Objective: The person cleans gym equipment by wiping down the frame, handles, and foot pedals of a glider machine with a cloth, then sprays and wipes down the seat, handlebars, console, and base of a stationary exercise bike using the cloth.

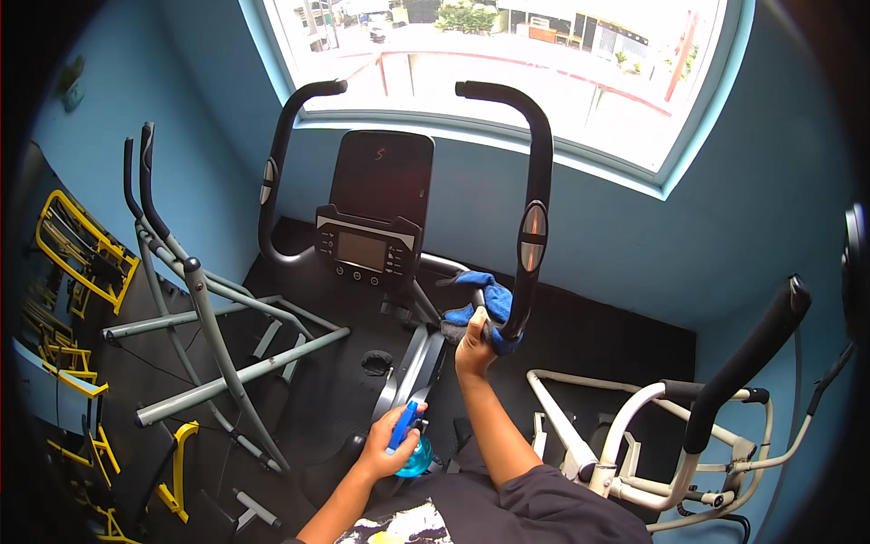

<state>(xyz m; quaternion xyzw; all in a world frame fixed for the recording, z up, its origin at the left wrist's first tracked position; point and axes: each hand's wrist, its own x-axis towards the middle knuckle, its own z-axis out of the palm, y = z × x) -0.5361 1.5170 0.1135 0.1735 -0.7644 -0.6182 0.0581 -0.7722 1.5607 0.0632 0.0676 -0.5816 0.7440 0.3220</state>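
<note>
There — on the black panel (381,186) of the exercise machine (424,304), a curved red mark (380,155) stood out; nearer, pale labels (395,257) dotted the console (367,227) — too tiny to read!

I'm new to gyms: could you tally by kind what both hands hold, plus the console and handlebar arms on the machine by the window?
Spray bottle (left hand): 1
Blue cloth (right hand): 1
Console: 1
Handlebar arms: 2
Total: 5
</note>
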